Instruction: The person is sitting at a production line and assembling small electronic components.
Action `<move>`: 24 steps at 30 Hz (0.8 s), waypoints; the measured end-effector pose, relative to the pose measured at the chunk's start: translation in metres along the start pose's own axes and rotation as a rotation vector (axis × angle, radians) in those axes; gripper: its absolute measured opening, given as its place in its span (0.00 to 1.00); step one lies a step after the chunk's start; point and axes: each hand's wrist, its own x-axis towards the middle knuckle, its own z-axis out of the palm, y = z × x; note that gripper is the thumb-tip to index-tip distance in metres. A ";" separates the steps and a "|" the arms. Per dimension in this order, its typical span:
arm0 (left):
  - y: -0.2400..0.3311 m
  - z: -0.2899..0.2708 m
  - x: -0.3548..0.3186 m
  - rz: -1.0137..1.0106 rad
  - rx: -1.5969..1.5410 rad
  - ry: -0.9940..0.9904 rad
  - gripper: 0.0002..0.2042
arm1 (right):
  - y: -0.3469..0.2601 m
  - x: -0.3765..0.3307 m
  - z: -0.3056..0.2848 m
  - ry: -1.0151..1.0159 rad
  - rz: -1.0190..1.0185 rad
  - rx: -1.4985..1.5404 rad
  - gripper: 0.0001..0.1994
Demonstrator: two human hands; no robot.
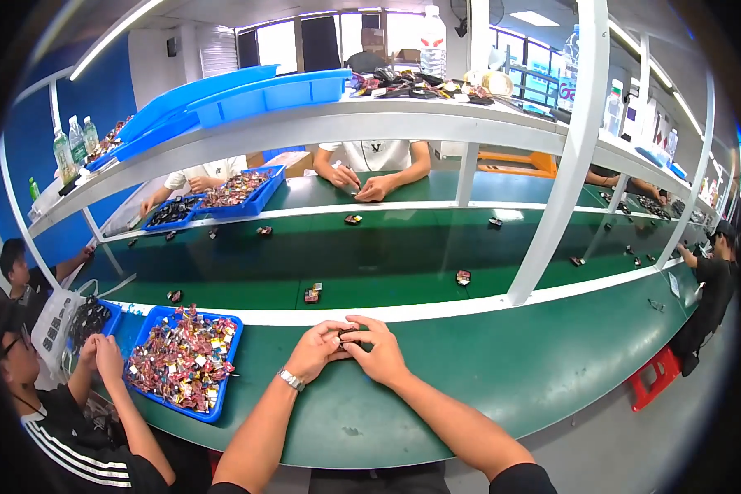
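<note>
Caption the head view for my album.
Left hand and right hand hold a dark part above a green bench, near a blue tray.

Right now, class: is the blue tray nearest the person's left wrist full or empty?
Full: the blue tray holds heaped small reddish parts, covering its floor.

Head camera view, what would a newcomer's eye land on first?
Probably the blue tray heaped with small reddish parts, at lower left on the green worktop. Next, the left hand and right hand, meeting around a small dark piece near the picture's centre.
</note>
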 end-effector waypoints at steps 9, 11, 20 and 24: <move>0.003 0.002 -0.004 0.005 0.020 0.050 0.13 | -0.003 0.001 -0.003 -0.023 -0.090 -0.073 0.10; 0.000 0.001 -0.003 0.001 -0.021 0.060 0.13 | -0.009 0.001 -0.002 0.052 -0.127 -0.092 0.10; -0.003 0.002 0.000 -0.032 0.033 0.042 0.15 | -0.010 0.003 -0.001 0.151 -0.245 -0.217 0.07; -0.003 0.000 0.000 -0.019 0.025 0.031 0.16 | -0.019 0.004 -0.004 0.127 -0.272 -0.236 0.07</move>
